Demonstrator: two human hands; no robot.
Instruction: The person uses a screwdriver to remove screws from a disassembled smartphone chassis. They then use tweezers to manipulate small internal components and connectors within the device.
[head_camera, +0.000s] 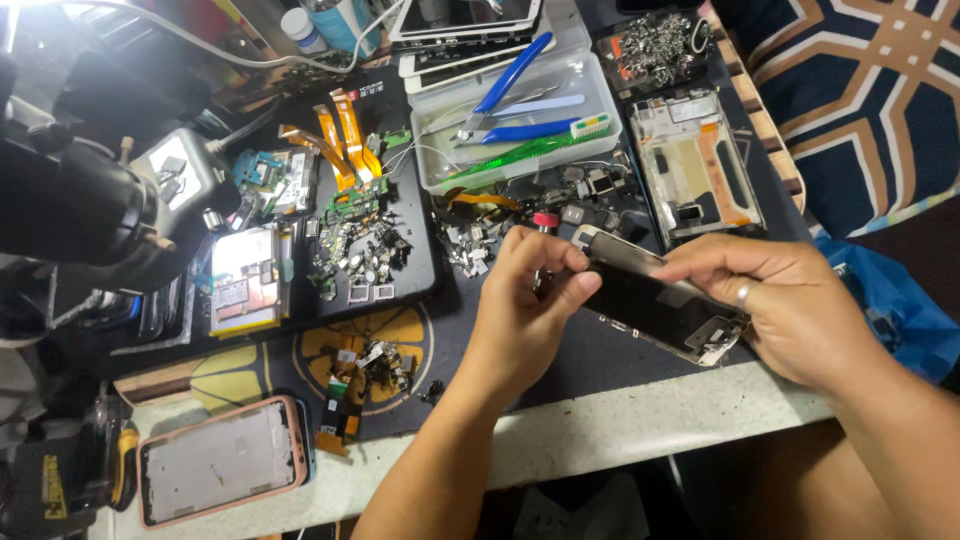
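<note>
Both my hands hold a stripped phone frame (655, 300) with a dark inside and a metal rim, tilted above the dark work mat (600, 355). My right hand (785, 300), with a ring on one finger, grips its right end. At its upper left end is my left hand (525, 295), fingers pinched on the corner. A small tool with a red cap (545, 220) shows just above my left hand's fingers; whether the hand holds it is unclear.
A clear plastic tray (520, 165) behind holds blue-handled pliers and a green toothbrush. Another bare phone frame (695, 165) lies at the right back. Loose small parts, orange flex cables (345, 135) and circuit boards cover the mat's left. A pink-cased phone (220, 460) lies near the table's front edge.
</note>
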